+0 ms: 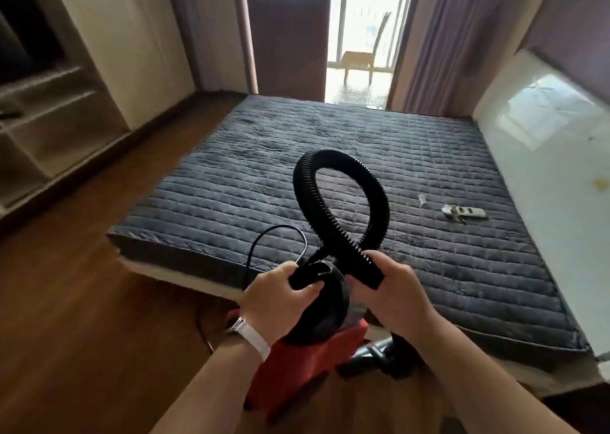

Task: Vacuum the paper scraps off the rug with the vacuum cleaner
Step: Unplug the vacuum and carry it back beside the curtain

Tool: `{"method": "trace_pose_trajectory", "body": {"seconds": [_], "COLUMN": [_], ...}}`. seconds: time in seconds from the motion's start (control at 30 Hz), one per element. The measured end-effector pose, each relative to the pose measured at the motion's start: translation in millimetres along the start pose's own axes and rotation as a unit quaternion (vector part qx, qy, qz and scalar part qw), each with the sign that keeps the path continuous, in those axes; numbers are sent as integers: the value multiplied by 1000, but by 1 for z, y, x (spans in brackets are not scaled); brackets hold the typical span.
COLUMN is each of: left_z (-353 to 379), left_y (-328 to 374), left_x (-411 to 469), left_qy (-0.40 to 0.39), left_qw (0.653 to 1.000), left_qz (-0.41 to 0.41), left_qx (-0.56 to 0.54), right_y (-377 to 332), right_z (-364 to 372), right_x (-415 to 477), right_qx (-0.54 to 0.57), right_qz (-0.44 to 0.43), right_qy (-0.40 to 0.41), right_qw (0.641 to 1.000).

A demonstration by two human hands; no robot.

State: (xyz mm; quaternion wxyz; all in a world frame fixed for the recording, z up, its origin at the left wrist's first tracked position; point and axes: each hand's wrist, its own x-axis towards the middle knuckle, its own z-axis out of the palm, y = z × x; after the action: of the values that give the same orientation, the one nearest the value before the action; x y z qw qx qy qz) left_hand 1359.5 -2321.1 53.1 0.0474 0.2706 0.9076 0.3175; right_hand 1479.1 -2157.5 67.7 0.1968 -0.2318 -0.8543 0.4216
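Just off the near edge of the dark quilted rug [264,176], the red vacuum cleaner [297,364] sits on the wooden floor [82,285]. Its black ribbed hose [336,156] loops up over the rug. The left hand [280,296] has its fingers curled round the hose end at the vacuum's black top; the right hand [392,288] grips the free end. Paper scraps [464,211] lie on the rug's right side.

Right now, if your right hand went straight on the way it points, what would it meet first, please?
Probably the crossing stretch of the black ribbed vacuum hose that the right hand itself grips, though depth is unclear.
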Motion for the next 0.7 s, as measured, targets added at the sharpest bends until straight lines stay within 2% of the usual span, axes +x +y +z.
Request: {"method": "trace_pose_trajectory", "body": {"seconds": [0.37,0.7], "left_z": [-114,-167], "left_y": [-140,-225], "left_x": [39,98], "left_qy": [92,160], "left_qw": [991,962], "left_qz": [-98,-222], "left_qx": [-3,1], "right_y": [-111,-154], "right_z": [146,267], "right_x": [86,188], "right_qx": [8,54], "right_qz": [-54,-103], "right_qy": [-114,-232], "right_qw": [992,966]}}
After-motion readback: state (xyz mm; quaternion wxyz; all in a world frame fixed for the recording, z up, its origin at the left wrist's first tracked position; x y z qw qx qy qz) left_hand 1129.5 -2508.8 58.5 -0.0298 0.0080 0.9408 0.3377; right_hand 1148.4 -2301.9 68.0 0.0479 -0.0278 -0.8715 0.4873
